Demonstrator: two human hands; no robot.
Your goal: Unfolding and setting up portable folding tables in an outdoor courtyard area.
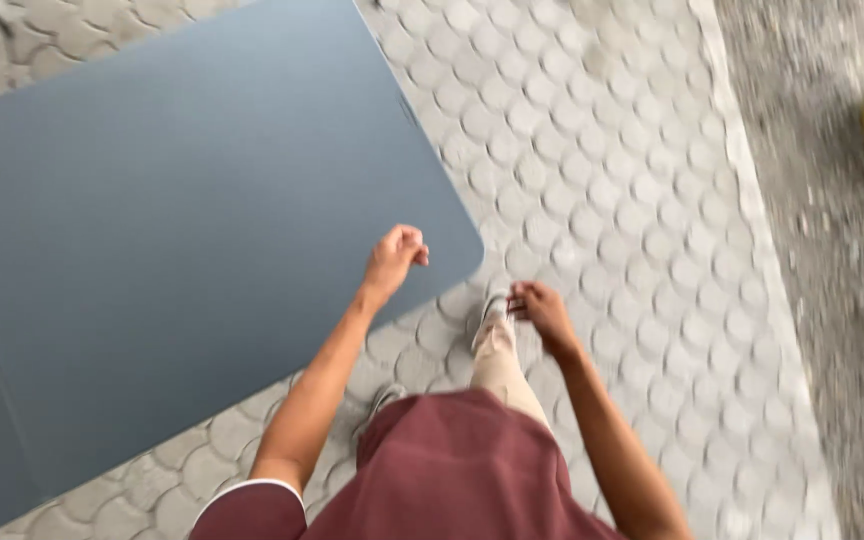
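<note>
Head view, looking down: a large blue-grey table fills the upper left and centre of the frame, standing on grey patterned paving, its rounded near corner just beside the person's left hand. That hand is curled loosely closed over the corner, holding nothing, while the right hand hangs half-curled and empty, lower centre, above a light shoe. The tabletop looks stiff, smooth and probably heavy; its edges near a corner seem the surest hold.
</note>
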